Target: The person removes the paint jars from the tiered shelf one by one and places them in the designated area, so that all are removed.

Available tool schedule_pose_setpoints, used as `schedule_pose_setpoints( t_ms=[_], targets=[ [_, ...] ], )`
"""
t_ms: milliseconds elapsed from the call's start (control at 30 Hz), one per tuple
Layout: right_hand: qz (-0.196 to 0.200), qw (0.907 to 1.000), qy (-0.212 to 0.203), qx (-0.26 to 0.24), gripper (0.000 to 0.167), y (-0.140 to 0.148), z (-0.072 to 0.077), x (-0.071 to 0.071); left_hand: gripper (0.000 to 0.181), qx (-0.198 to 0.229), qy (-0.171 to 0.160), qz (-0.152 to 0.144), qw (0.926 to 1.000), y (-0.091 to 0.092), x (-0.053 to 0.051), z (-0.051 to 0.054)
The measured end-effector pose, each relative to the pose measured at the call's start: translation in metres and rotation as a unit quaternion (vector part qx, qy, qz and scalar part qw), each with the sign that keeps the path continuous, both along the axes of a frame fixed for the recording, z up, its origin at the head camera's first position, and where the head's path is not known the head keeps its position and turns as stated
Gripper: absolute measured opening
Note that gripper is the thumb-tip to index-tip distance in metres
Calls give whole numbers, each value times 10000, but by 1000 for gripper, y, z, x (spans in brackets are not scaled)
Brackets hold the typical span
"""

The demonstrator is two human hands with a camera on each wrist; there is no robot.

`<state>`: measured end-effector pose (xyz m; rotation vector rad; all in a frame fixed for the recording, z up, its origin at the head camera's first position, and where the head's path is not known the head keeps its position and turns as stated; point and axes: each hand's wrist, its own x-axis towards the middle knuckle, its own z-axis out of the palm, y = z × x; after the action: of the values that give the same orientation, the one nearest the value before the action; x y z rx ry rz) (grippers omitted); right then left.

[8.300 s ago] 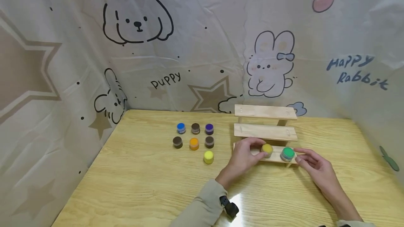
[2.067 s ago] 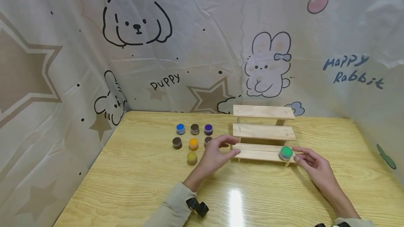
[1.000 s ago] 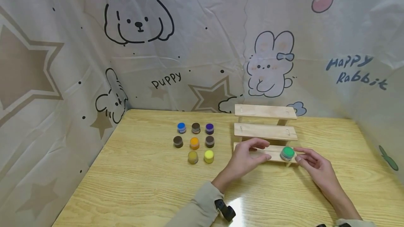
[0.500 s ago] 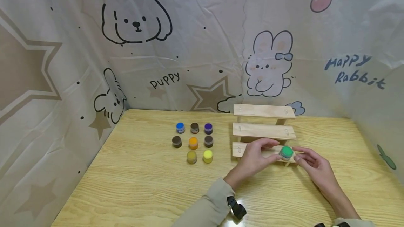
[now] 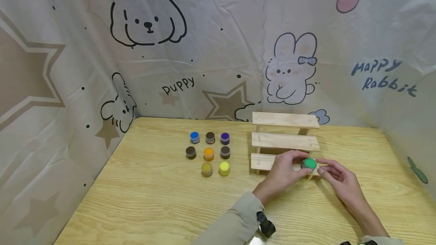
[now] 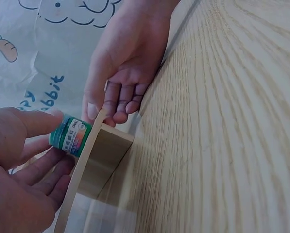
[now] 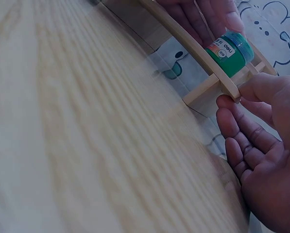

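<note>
A small paint jar with a green lid (image 5: pixel 309 163) stands at the right end of the lowest board of a three-tier wooden shelf (image 5: pixel 263 160). Its label shows in the left wrist view, on the green jar (image 6: pixel 73 136). My left hand (image 5: pixel 285 171) has thumb and fingers on either side of this jar, pinching it from the left. With thumb above and fingertips below, my right hand (image 5: pixel 341 182) pinches the right end of the same board; the right wrist view shows the thumb (image 7: pixel 261 90) on the board's corner.
Left of the shelf, several paint jars stand in rows on the wooden table (image 5: pixel 153 192). They include a blue jar (image 5: pixel 195 137), an orange jar (image 5: pixel 209 154), a mustard jar (image 5: pixel 206 169) and a bright yellow jar (image 5: pixel 224 168). A printed curtain (image 5: pixel 218 48) hangs behind.
The mustard jar has gone from the lowest board to the table, left of the yellow jar. My left hand has since come back right and closed on the green jar. My right hand stays put.
</note>
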<state>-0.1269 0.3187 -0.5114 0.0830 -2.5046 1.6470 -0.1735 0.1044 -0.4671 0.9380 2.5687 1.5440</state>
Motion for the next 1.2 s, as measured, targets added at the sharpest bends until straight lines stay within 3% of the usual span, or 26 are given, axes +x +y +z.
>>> schedule_pose_setpoints(
  t_ms=[167, 433, 833, 1200],
  targets=[
    [-5, 10000, 20, -10, 40, -2, 1, 0, 32, -233, 116, 142, 9996, 3, 0, -1],
    [15, 10000, 80, -31, 39, -2, 0, 0, 29, -271, 125, 282, 9992, 3, 1, -3],
    [-10, 10000, 48, -33, 39, -1, -1, 0, 26, -47, -194, 181, 9996, -4, 2, 0],
    [36, 10000, -2, -59, 40, 0, 1, 0, 26, 506, -531, 123, 9972, -22, -1, 5]
  ],
)
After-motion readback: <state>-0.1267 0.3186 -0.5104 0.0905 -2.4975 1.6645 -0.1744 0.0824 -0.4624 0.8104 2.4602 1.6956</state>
